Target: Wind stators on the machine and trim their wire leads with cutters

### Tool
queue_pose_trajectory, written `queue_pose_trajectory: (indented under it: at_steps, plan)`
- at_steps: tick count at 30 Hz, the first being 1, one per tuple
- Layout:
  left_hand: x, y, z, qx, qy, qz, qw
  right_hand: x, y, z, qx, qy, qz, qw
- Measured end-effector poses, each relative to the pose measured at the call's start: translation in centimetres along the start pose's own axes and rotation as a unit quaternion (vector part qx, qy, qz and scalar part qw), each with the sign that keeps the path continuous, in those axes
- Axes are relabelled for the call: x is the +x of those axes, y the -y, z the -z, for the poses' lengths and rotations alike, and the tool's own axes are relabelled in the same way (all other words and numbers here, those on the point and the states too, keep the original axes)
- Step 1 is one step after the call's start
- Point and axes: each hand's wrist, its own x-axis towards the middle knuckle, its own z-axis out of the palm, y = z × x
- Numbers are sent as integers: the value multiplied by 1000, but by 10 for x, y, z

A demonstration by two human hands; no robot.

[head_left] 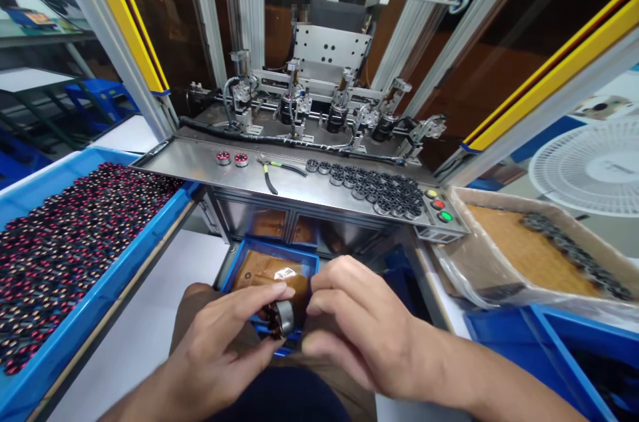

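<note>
Between thumb and fingers of my left hand (pixel 219 342) is a small motor part (pixel 285 318), with a grey metal ring facing right and dark, coppery windings behind it. My right hand (pixel 352 325) hovers just right of it, fingers curled toward the thumb. Whatever may be in those fingers is hidden. Below the hands, over my lap, sits a blue bin (pixel 239 255) with brown cardboard (pixel 267 269) in it. On the steel ledge ahead lie two red-and-silver motor parts (pixel 241 160) and pliers (pixel 270 177) with black and green handles.
Many dark metal rings (pixel 374 186) crowd the ledge's right side, by several coloured buttons (pixel 438 204). A blue tray (pixel 150 235) of wound motor parts stands left. At right are a plastic-lined box (pixel 492 229), a blue crate (pixel 534 335) and a fan (pixel 594 166). Machine fixtures (pixel 339 112) stand behind.
</note>
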Motion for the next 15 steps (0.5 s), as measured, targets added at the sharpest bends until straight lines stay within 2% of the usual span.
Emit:
queue_pose_trajectory:
  at_steps: [3, 6, 9, 12, 13, 15]
  plan:
    - [2, -1, -3, 11, -19, -11, 1000, 1, 8, -9, 33, -28, -58, 997]
    - [2, -1, -3, 22, -19, -27, 999, 2, 12, -18, 19, 1, -72, 997]
    - [0, 0, 2, 1, -1, -18, 1000, 2, 6, -15, -1, 20, -21, 1000]
    - [-1, 0, 10, -29, 57, -10, 998, -2, -8, -8, -14, 32, 64, 997]
    - [-2, 0, 12, -37, 74, -15, 996, -4, -12, -6, -18, 43, 78, 996]
    - [-1, -1, 16, -50, 86, -19, 995, -9, -17, -3, -30, 59, 62, 996]
